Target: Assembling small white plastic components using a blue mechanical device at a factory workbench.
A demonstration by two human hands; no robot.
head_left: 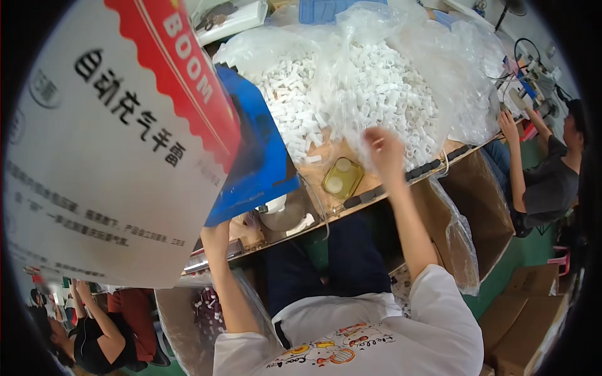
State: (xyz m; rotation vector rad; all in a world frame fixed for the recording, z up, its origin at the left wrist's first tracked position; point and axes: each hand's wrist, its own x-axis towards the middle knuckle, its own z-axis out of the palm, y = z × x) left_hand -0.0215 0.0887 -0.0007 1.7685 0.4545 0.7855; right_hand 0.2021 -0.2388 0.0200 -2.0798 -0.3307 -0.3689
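My right hand is over the near edge of a heap of small white tubular plastic pieces. Its fingers are curled and slightly blurred; whatever they hold cannot be made out. On the left, my forearm reaches up to a blue panel, which hides the fingers of that hand. A second heap of short white plastic pieces lies left of the first. Between the heaps and the table edge sits a yellowish see-through dish with whitish round pads in it.
A large white-and-red printed sheet or package blocks the left view. Clear plastic bags surround the heaps. Near the left forearm is a round metal part. An open cardboard box stands below right. Other people work at both sides.
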